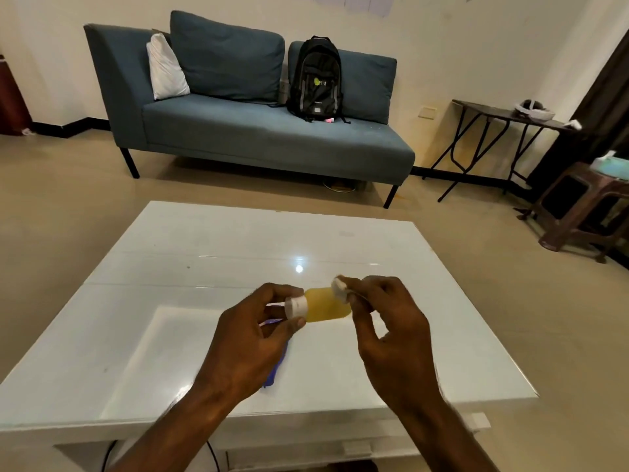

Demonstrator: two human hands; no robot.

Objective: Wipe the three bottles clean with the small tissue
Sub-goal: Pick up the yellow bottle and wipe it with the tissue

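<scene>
Both hands are raised over the near middle of the glossy white table [153,301]. The left hand [252,338] pinches the yellow bottle [326,306] by its white cap [295,306], thumb underneath and fingers curled over the top. The bottle lies on its side in the air, cap to the left and base to the right. The right hand [388,321] pinches the small tissue [340,289], a crumpled white wad, between thumb and fingertips and holds it against the upper far edge of the bottle's right end. Its remaining fingers are curled in toward the palm.

Beneath the left hand a blue-purple thing [276,371] lies on the tabletop, mostly hidden by the hand and wrist, and I cannot tell from here whether it is another bottle. A bright spot of lamp glare sits on the table just beyond the hands.

Across the floor on the far side stands a blue-grey sofa [255,137]. A black backpack [316,80] is propped upright against its back cushions, and a white pillow [166,69] leans at its left end. At the far right a dark folding table [503,115] stands by the wall with something pale on it. Nearer on the right, a brown stool [571,212] carries a pale teal box [612,166]
</scene>
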